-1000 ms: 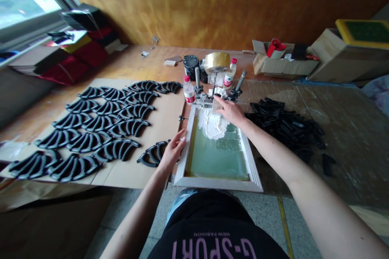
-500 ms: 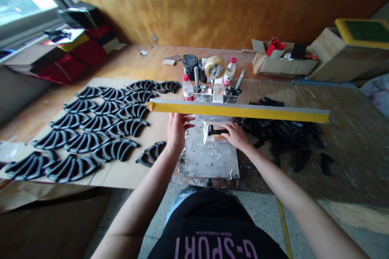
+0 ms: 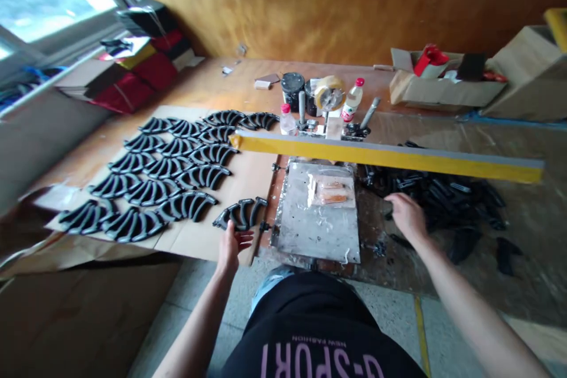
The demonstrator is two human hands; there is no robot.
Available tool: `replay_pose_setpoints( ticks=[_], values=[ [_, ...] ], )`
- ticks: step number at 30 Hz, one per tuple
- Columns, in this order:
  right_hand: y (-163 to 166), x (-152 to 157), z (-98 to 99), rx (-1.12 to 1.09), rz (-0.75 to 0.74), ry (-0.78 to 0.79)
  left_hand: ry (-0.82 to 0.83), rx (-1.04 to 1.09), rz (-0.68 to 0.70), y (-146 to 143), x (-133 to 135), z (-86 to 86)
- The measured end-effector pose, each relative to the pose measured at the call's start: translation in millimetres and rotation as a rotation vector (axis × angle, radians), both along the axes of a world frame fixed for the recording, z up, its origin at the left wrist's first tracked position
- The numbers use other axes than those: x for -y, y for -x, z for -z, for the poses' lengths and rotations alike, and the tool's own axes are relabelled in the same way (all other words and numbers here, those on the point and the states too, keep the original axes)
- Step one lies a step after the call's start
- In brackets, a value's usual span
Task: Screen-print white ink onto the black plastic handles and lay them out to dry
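My left hand is low over the cardboard, its thumb at the near edge of a small group of curved black handles. Its fingers are apart, and I see nothing held in them. To the right, my right hand is beside a loose pile of black handles, smeared by motion. Its fingers are drawn together, with a dark bit at their tips too blurred to name. Between the hands, a pinkish holding block sits bare on a scuffed metal plate.
Rows of black handles cover the cardboard sheet. A yellow bar crosses above the metal plate. Behind it stand bottles, a dark tub and a tape roll. An open carton stands back right.
The black handle has gone from the block. My left hand has moved left and nearer to me, to the small group of handles. My right hand has moved right to the pile.
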State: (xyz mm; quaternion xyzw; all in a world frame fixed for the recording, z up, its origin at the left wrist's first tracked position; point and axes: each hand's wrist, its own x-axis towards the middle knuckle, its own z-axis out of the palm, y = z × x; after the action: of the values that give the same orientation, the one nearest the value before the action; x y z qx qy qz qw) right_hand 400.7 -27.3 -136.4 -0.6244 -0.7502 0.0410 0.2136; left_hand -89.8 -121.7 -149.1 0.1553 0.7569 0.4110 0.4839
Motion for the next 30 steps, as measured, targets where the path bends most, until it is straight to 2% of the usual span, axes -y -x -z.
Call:
replay_pose_setpoints(
  ticks=[2, 4, 7, 9, 11, 14, 17, 20, 24, 26, 30],
  values=[
    [-51.0, -1.7, 29.8, 0.066, 0.121, 0.065, 0.114, -0.131, -0.044, 37.5, 15.7, 14.9],
    [-80.9, -0.4, 58.3, 0.059, 0.098, 0.103, 0.206, -0.204, -0.05, 60.9, 25.9, 27.1],
    [-89.6, 0.3, 84.9, 0.06, 0.0, 0.071, 0.277, -0.257, -0.016, 75.5, 26.0, 36.6],
    [-81.6, -2.9, 88.3, 0.101, -0.021, 0.026, 0.302, -0.308, 0.024, 79.3, 20.2, 37.0],
    [-68.2, -7.5, 80.9, 0.154, -0.008, -0.023, 0.318, -0.378, 0.05, 81.8, 15.6, 34.1],
    [-36.9, -13.6, 55.0, 0.19, -0.022, -0.087, 0.323, -0.519, 0.053, 81.2, 16.8, 28.0],
    [12.8, -20.5, 22.8, 0.105, -0.195, -0.098, 0.308, -0.683, 0.024, 70.1, 24.8, 24.9],
    [71.2, -31.5, -0.7, 0.037, -0.349, -0.09, 0.194, -0.884, 0.053, 50.8, 30.6, 27.1],
    [124.9, -46.2, -11.1, 0.052, -0.483, -0.065, 0.02, -1.155, 0.242, 29.9, 28.5, 34.8],
    [135.9, -49.8, -13.3, 0.089, -0.519, -0.047, 0.027, -1.183, 0.307, 24.7, 25.7, 37.3],
    [156.3, -47.9, -21.6, 0.119, -0.488, -0.056, 0.07, -1.141, 0.397, 23.4, 20.5, 35.9]
  ],
)
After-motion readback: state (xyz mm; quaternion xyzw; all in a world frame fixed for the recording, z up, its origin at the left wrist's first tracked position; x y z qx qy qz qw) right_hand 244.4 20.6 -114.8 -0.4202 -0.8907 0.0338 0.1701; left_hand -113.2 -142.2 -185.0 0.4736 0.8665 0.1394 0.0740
